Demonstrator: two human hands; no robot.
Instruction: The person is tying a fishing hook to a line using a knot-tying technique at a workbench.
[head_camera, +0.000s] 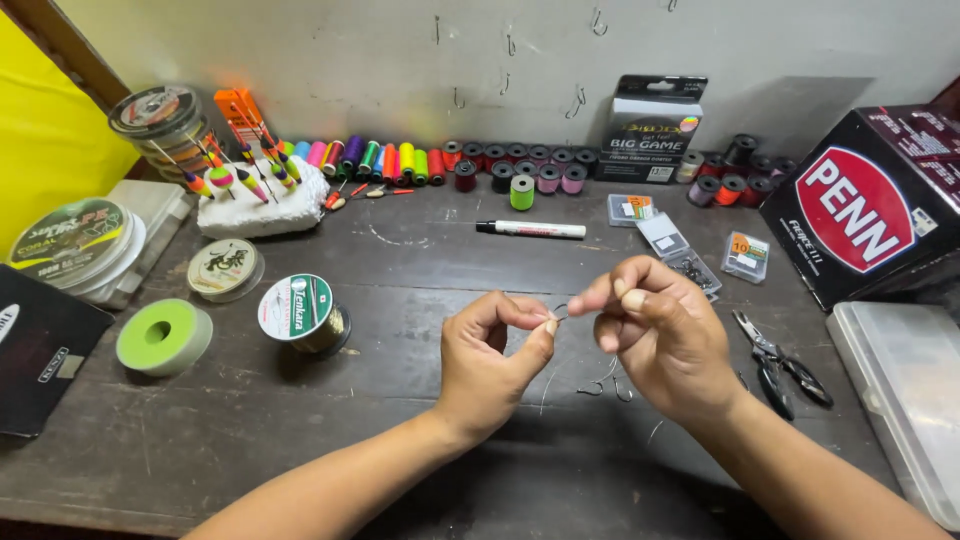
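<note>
While both hands hover above the dark, scuffed wooden table (300, 440), the left hand (490, 360) pinches thumb and forefinger shut on one small wire fishing hook (560, 314), and the right hand (655, 325) closes its fingertips on the hook's other end. Just below the fingers lie two more loose hooks (605, 385). Right of them sits one pair of black-handled pliers (780, 365). Left of the fingers stand two line spools, a green-labelled spool (300, 312) and a lime-green spool (163, 336). Beyond the fingers lies one white marker pen (530, 229), then a long row of coloured thread bobbins (400, 160), too many to count, against a pale wall (400, 50).
</note>
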